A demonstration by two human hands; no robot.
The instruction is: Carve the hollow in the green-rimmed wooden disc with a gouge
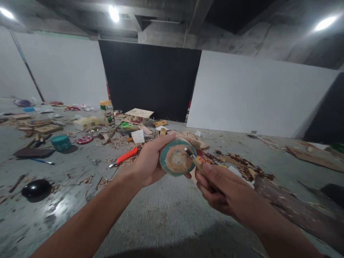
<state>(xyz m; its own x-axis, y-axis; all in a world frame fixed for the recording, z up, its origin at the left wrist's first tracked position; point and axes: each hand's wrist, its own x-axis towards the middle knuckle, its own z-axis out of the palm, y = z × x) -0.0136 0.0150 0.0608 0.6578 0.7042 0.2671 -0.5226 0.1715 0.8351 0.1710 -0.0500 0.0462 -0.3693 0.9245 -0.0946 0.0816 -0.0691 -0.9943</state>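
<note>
Above littered floor, left hand gripping round green-rimmed disc, face toward camera; right hand clasping wooden-handled tool, long axis slanting up-left, metal tip over disc's upper right, contact unclear

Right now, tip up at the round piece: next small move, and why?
I'd probably work the tool's metal tip a little into the teal border: the left hand grips the round piece, the right hand has the tip at its face, and teal surrounds the bare tan patch. Contact is unclear.
</note>
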